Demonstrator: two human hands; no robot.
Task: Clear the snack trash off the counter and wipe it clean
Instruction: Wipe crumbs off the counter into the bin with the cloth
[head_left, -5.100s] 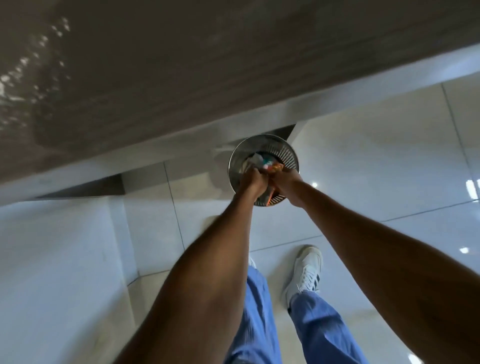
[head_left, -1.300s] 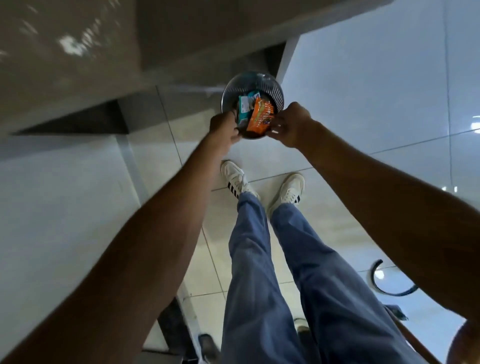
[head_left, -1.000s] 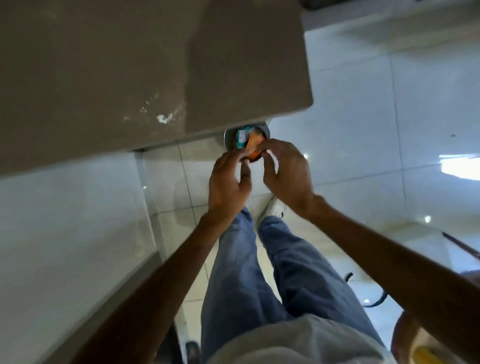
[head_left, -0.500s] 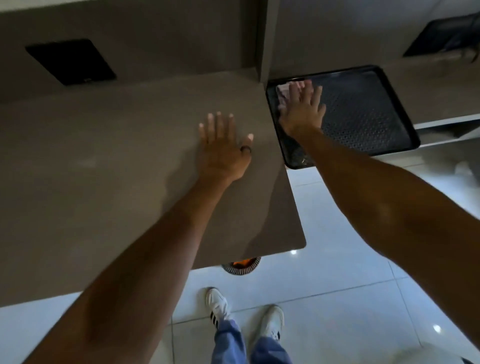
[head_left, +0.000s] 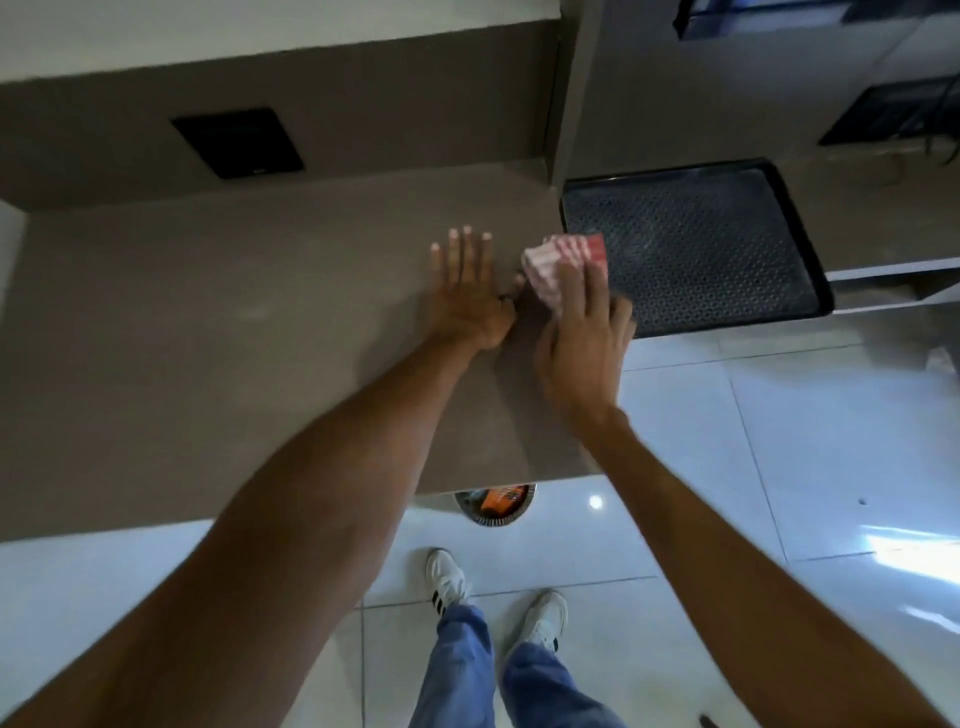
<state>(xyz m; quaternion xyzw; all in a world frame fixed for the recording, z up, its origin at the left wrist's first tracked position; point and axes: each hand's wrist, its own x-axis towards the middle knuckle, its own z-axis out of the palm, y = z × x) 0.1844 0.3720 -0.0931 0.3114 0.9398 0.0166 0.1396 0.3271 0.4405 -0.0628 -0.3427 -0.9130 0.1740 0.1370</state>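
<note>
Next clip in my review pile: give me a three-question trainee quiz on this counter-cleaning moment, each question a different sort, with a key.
1. True or false: the left hand lies flat, fingers spread, on the counter.
2. Multiple choice: the right hand holds
A. a spray bottle
B. a red and white cloth
C. an orange wrapper
3. Fill in: the orange wrapper lies in the ___ on the floor, partly hidden under the counter's edge.

Key
1. True.
2. B. The cloth is gripped at the counter's right end, beside the black tray.
3. Bin.
</note>
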